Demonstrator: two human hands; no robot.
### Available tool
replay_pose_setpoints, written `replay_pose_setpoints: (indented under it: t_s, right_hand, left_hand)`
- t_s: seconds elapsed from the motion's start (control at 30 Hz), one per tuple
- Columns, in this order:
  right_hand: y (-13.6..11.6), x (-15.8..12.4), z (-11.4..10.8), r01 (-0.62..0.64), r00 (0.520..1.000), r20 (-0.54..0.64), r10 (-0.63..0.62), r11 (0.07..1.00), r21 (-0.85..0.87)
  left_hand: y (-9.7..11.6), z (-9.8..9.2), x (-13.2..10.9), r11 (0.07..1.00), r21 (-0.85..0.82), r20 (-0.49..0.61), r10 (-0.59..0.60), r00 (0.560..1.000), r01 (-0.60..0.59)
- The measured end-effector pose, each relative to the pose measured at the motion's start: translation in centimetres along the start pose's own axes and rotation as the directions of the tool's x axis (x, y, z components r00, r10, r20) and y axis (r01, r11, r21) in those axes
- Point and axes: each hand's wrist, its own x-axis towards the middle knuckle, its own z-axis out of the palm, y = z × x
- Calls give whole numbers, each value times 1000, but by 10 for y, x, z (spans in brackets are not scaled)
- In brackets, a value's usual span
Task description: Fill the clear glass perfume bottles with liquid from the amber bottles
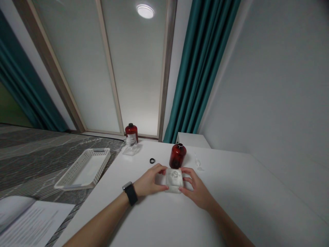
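A clear square plastic piece with a round fitting on it is held at the middle of the white table. My left hand grips its left side between thumb and fingers. On its right side, my right hand pinches it the same way. Just behind it stands a dark red bottle with an uncapped neck. A small black ring lies to the left of that bottle. To its right is a small translucent plastic part, too faint to name.
At the table's back left stands another red bottle with a black cap, a clear plastic piece in front of it. Left of the table are a white perforated basket and an open book. A white box-shaped surface sits behind the table.
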Motion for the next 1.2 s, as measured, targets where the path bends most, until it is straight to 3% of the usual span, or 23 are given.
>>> replay_pose_setpoints:
  t_s: [0.27,0.47,0.7,0.9,1.2]
  right_hand:
    - [-13,0,-8,9,995,101,-3,998,-60]
    - [-8,0,-12,-10,996,84,11,1000,-13]
    - [-8,-2,-10,-42,997,70,44,999,-22]
    - [-14,-7,-7,-51,992,112,50,999,10]
    - [-16,-10,1,-127,980,165,108,985,115]
  left_hand:
    - [-5,0,-1,998,-49,0,-28,1000,28]
    - [-2,-8,0,989,-99,33,-108,994,111]
    - [2,-18,3,983,-151,87,-89,992,102]
    - [-1,-15,4,983,-149,35,-106,994,110]
    - [-9,0,5,946,-289,-47,-168,985,148]
